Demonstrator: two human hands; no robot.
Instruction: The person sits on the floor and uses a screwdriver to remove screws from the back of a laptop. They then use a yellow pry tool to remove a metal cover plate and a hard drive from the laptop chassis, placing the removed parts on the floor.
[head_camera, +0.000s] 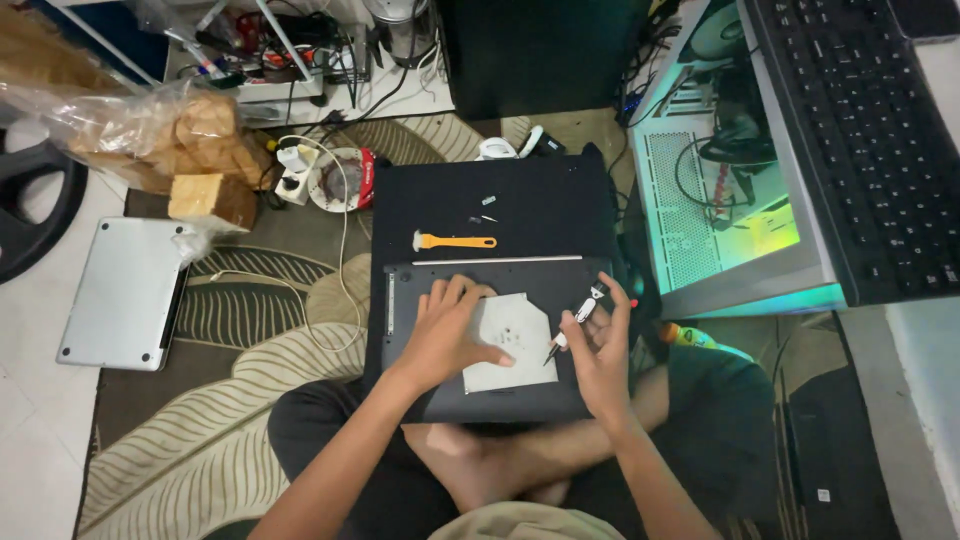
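Two hands at work over an upturned laptop (480, 385) lying across the person's crossed legs on a floor mat: left hand (445, 335) pressed flat and open on a pale plate (515, 340), right hand (598, 345) closed around a small screwdriver (575, 318) angled toward the plate's edge. Step judged best done with the plate held steady and the tip kept square. Screw heads and the loose bits near the orange pry tool (455, 241) are too small to make out.

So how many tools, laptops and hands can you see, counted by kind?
Laptops: 2, the dark open one and the silver one
Tools: 2, the screwdriver and the orange pry tool
Hands: 2, the left hand on the grey plate, the right hand holding the screwdriver
Total: 6
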